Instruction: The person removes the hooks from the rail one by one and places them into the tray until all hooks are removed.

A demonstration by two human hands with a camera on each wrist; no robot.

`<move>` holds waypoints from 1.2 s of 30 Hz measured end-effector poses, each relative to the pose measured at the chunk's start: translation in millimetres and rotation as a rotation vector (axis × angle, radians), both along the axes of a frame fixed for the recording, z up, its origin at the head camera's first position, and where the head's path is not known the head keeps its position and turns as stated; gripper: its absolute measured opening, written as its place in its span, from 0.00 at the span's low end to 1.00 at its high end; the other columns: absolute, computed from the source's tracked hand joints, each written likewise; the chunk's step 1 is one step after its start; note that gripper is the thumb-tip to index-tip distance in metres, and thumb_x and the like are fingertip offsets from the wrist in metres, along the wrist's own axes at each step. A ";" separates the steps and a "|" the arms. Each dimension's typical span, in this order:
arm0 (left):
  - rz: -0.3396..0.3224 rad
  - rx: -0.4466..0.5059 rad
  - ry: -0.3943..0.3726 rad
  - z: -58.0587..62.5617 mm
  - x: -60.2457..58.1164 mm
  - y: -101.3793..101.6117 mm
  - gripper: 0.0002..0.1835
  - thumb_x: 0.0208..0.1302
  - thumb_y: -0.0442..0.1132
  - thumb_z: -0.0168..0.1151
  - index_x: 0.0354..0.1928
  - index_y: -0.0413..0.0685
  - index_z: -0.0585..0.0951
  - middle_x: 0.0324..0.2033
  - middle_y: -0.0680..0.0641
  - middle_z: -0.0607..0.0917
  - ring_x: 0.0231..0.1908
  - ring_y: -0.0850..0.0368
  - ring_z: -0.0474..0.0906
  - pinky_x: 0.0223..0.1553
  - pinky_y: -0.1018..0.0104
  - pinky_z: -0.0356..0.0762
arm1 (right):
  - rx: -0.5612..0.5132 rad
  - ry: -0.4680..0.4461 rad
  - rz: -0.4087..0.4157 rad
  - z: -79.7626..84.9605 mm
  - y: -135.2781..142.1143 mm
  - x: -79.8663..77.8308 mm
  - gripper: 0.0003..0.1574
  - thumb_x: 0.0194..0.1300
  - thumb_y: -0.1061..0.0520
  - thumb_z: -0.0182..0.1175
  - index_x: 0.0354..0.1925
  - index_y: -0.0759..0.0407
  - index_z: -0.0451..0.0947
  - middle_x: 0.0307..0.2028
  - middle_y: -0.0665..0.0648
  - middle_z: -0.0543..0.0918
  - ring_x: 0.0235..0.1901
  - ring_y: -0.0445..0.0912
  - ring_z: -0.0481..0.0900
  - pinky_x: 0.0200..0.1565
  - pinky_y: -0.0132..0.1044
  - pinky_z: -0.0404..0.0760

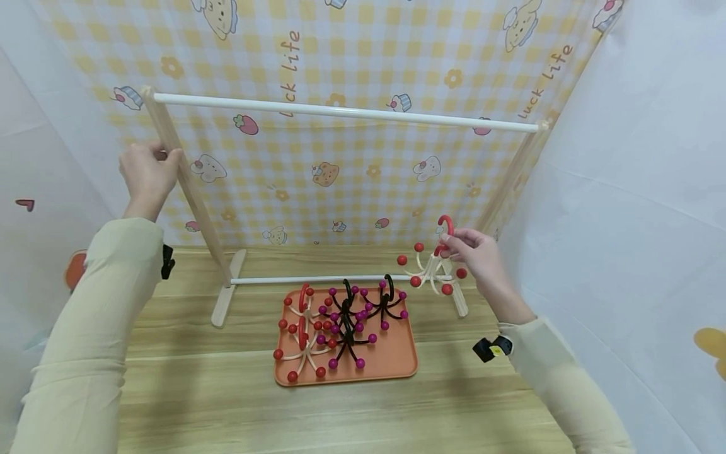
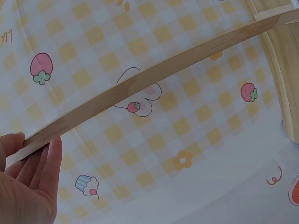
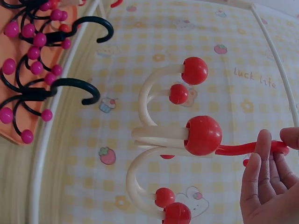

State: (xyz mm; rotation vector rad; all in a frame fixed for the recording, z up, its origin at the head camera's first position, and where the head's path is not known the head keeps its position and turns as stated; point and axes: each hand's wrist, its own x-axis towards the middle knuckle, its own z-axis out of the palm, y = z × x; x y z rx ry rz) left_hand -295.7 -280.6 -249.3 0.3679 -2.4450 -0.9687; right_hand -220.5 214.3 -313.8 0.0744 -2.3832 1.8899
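My left hand grips the left wooden post of a standing rack, thumb on one side and fingers on the other. With my right hand I pinch the red hook of a cream octopus-style hanger. Its curved arms end in red balls, and it hangs in the air near the rack's right foot. On an orange tray lie two more cream hangers with red hooks, beside three black hangers tipped with magenta balls.
A white top rail spans the rack, with nothing hung on it. The low white rail runs just behind the tray. Behind the rack hangs a yellow checked cloth, and a white side sheet borders the wooden table.
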 end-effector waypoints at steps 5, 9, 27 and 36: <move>0.002 -0.002 0.011 -0.5 0.7 0.2 0.21 0.62 0.45 0.48 0.47 0.36 0.77 0.43 0.36 0.78 0.51 0.45 0.65 0.32 0.70 0.61 | 0.032 -0.036 0.026 -10.3 -3.7 7.1 0.14 0.59 0.56 0.57 0.38 0.67 0.73 0.28 0.51 0.82 0.25 0.42 0.79 0.32 0.34 0.77; 0.003 -0.006 0.022 -0.7 1.2 0.4 0.20 0.62 0.45 0.48 0.46 0.35 0.78 0.41 0.37 0.79 0.49 0.45 0.66 0.30 0.70 0.61 | 0.030 -0.067 0.047 -17.9 -6.7 11.8 0.15 0.60 0.57 0.56 0.38 0.69 0.72 0.27 0.51 0.81 0.24 0.42 0.77 0.32 0.36 0.77; 0.003 -0.002 0.028 -0.9 1.9 0.9 0.21 0.62 0.44 0.48 0.46 0.34 0.78 0.42 0.36 0.79 0.52 0.46 0.65 0.33 0.70 0.61 | 0.005 -0.192 0.108 -45.7 -18.6 33.9 0.16 0.58 0.59 0.57 0.38 0.73 0.73 0.27 0.56 0.80 0.22 0.44 0.76 0.33 0.37 0.77; 0.003 -0.002 0.008 0.5 0.9 0.7 0.21 0.63 0.45 0.47 0.49 0.37 0.76 0.45 0.35 0.77 0.52 0.46 0.65 0.29 0.73 0.62 | 0.014 -0.242 0.118 -68.5 -22.3 39.5 0.15 0.60 0.61 0.55 0.39 0.74 0.72 0.29 0.55 0.80 0.21 0.45 0.76 0.32 0.38 0.77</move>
